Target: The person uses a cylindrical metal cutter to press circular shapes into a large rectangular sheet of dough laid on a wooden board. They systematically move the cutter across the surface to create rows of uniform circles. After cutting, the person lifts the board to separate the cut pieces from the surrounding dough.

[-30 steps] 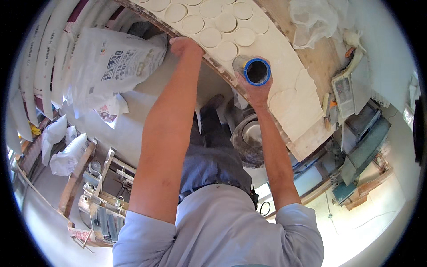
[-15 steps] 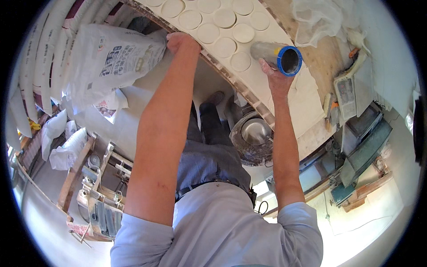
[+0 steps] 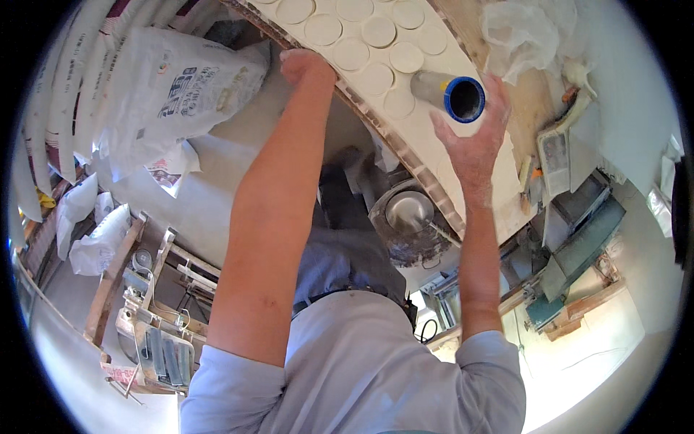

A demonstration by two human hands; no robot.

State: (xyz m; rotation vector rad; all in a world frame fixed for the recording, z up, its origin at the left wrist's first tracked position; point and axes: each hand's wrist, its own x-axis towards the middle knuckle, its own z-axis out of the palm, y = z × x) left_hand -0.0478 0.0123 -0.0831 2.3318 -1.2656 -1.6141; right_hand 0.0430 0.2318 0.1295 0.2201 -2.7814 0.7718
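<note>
My right hand grips a grey tube with a blue rim, its open end turned toward me, held over the white table. Several flat round white discs lie in rows on that table, the nearest just left of the tube. My left hand rests closed on the table's near edge, beside the discs. Both forearms reach up from my grey-shirted body at the bottom.
Big white printed sacks lean at the left. A metal bowl in a dusty bucket sits under the table edge. Crumpled plastic, tools and a blue-grey machine are at the right. A wooden rack stands lower left.
My right hand has carried the tube up and to the right across the table, tilting its open end toward me. My left hand has stayed on the table edge.
</note>
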